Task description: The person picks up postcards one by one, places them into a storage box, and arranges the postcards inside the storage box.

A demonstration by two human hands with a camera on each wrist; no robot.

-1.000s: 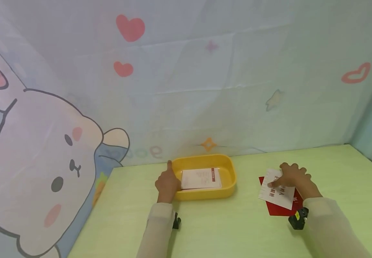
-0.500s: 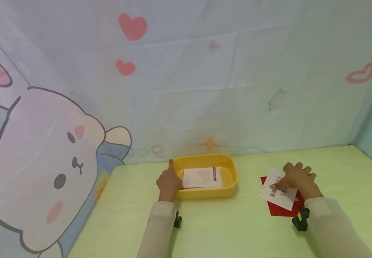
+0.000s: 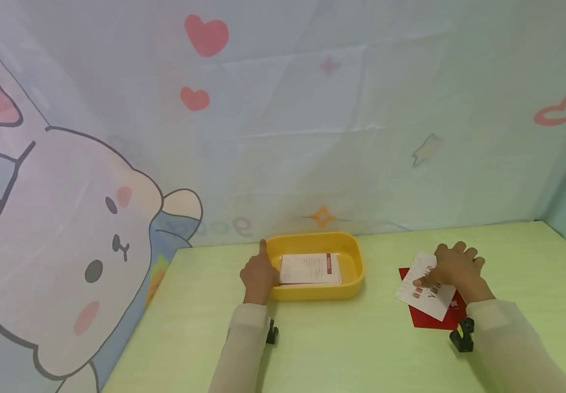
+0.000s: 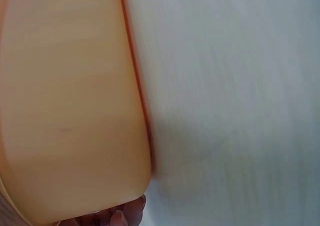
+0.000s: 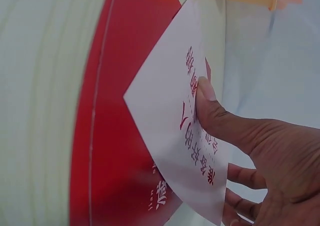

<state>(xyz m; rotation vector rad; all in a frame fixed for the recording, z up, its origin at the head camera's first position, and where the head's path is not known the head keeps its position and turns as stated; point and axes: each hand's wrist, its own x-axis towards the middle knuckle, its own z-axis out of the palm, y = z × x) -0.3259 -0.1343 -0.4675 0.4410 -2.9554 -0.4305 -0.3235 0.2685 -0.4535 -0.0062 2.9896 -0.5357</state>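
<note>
My left hand (image 3: pixel 259 274) grips the left end of a yellow plastic tray (image 3: pixel 314 293), its thumb over the rim. In the left wrist view the tray's outer wall (image 4: pixel 75 101) fills the left side, and fingertips (image 4: pixel 132 212) show at its end. On the right, my right hand (image 3: pixel 457 271) pinches a white card (image 3: pixel 421 295) with red writing, thumb on its printed face. In the right wrist view the white card (image 5: pixel 165 91) stands tilted over a red card (image 5: pixel 112 131) with white lettering. Several fingers are behind the white card.
White printed cards (image 3: pixel 307 268) lie stacked inside the tray. A pale green cloth (image 3: pixel 341 349) covers the table. Behind it hangs a curtain (image 3: pixel 283 120) with hearts and a cartoon rabbit (image 3: pixel 76 218). A black wrist device (image 3: pixel 463 334) sits by the right sleeve.
The head view has shifted slightly, so everything sits a little further right. The white card in my right hand has turned and tilted a little over the red card. My left hand stays on the tray.
</note>
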